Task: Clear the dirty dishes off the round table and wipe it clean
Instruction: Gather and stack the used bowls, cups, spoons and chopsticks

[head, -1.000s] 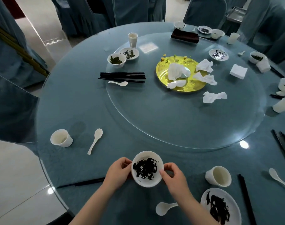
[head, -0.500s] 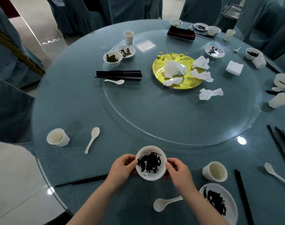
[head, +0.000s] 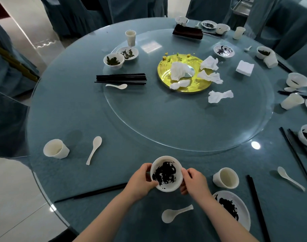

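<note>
A small white bowl point(head: 166, 173) smeared with black residue is near the front edge of the round table point(head: 62, 105). My left hand point(head: 140, 179) grips its left side and my right hand point(head: 194, 182) grips its right side. A white spoon point(head: 175, 213) lies just in front of the bowl. To the right stand a white cup point(head: 226, 179) and a dirty white plate point(head: 236, 208). Black chopsticks point(head: 93, 193) lie to the left of my left arm.
A glass turntable point(head: 166, 128) carries a yellow plate point(head: 201, 84) with crumpled napkins, a chopstick bundle point(head: 121, 78), bowls and a cup. Another cup point(head: 55, 148) and spoon point(head: 94, 150) lie at left. More dishes ring the right edge. Covered chairs surround the table.
Both hands keep hold of the bowl, which now tilts a little toward me. The view has shifted slightly; nothing else on the table has moved.
</note>
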Demonstrator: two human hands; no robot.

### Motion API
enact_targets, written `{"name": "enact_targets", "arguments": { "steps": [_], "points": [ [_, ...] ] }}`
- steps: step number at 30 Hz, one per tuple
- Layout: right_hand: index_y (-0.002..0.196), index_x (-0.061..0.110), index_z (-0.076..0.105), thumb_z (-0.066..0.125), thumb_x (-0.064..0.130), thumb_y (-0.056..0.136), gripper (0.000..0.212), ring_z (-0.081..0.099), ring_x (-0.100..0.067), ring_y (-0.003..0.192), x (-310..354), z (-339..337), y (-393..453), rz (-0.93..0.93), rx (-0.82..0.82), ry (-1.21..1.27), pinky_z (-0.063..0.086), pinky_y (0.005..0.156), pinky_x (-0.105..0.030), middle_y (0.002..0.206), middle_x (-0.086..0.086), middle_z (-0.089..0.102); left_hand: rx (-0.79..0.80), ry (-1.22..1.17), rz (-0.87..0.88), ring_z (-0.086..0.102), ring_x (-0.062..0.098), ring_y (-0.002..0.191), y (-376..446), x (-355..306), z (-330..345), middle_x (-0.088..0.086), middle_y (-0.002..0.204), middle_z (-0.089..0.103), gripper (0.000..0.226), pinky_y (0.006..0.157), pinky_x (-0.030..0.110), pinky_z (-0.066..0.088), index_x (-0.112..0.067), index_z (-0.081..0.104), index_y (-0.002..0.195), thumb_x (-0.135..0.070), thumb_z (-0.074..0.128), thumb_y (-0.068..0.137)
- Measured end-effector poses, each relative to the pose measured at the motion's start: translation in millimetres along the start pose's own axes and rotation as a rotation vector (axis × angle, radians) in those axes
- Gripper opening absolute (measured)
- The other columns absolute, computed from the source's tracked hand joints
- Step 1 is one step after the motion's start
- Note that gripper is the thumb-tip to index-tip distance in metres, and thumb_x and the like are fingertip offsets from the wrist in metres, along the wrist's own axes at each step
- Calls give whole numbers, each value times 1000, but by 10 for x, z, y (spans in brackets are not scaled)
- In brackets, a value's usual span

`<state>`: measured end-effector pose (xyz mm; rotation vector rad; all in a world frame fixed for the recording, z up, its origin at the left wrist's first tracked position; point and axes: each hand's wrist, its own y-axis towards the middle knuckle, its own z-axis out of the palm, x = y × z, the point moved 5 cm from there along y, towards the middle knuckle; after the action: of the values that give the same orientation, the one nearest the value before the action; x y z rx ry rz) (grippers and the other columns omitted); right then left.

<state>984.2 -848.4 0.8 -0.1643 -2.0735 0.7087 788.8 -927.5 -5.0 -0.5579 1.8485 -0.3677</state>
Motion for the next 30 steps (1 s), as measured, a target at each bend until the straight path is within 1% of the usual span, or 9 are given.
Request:
{"name": "enact_targets", "arguments": {
  "steps": [5,7,9,11,13,17,21,26,30],
  "points": [
    [80,-2,61,46,36,101,46,68,-27,53,-62,-13,53,64,16,-15,59,54,-37,66,-15,68,-34,183,126,45,6,117,40,-122,140,-19,119,47,62,99,22,40,-32,43,129,-15,69,75],
    [85,4,64,45,37,101,42,68,-26,60,-80,-14,53,76,42,2,60,59,-39,75,-13,70,-61,239,121,33,12,132,53,-66,167,-13,137,38,81,108,22,29,-22,29,147,-23,71,78],
    [90,13,63,46,35,101,31,67,-20,64,-113,-53,18,54,39,-49,60,63,-39,83,-9,69,-101,272,116,26,13,137,59,9,142,-11,147,30,91,111,24,24,-20,19,153,-33,72,80],
    [93,20,60,48,33,99,18,65,-15,69,-162,-115,-34,-8,45,-196,58,69,-37,85,-1,68,-165,293,129,30,14,135,64,87,40,-11,146,34,83,111,26,27,-20,27,150,-38,72,83],
    [98,25,60,51,29,97,9,62,-8,80,-213,-140,-99,-92,117,-385,52,74,-27,90,9,65,-264,288,141,42,16,126,66,193,-159,-8,138,45,67,108,30,35,-20,41,142,-36,70,85],
    [102,30,60,52,27,92,14,53,-5,95,-312,-82,-215,-280,320,-747,46,84,-23,102,14,56,-559,389,114,54,27,106,35,434,-732,2,112,61,36,93,38,43,-15,60,119,-22,70,85],
    [105,30,57,52,27,89,18,40,-6,97,-422,-19,-250,-380,410,-923,44,88,-26,102,13,44,-796,493,-71,47,39,111,-6,626,-1257,16,119,56,39,96,48,37,-7,57,123,-18,67,86],
    [98,31,58,53,33,92,8,44,-8,97,-446,32,-258,-468,412,-965,43,85,-24,98,13,43,-817,382,-190,46,42,114,47,872,-1555,23,124,52,38,97,49,37,-1,51,126,-16,59,92],
    [94,33,56,52,32,93,4,42,-6,92,-406,56,-271,-476,413,-950,43,82,-23,95,14,44,-778,310,-241,50,37,107,106,925,-1669,19,117,52,28,88,45,40,-5,54,119,-16,54,94]
  ]
}}
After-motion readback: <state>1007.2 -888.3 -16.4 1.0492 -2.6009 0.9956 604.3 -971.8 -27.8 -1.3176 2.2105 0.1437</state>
